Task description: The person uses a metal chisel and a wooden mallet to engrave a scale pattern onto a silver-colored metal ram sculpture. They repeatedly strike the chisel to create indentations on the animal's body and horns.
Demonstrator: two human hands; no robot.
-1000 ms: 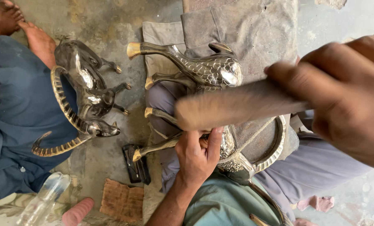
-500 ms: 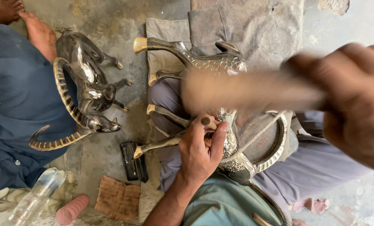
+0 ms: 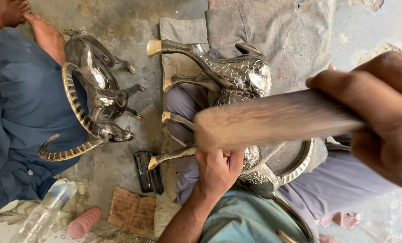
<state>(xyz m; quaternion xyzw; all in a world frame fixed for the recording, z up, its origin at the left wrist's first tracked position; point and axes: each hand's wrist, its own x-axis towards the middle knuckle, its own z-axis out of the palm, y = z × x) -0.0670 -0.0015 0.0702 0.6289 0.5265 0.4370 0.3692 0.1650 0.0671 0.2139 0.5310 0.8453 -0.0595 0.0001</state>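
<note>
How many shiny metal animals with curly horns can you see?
2. One metal animal stands on the floor by another person's blue clothes; the other metal animal lies across the lap, held by the left hand.

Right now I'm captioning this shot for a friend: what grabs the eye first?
A blurred brush sweeps across the middle, gripped by the right hand at the right edge. Under it a shiny metal antelope lies on the lap, steadied by the left hand. A second antelope lies on the floor, left.
</note>
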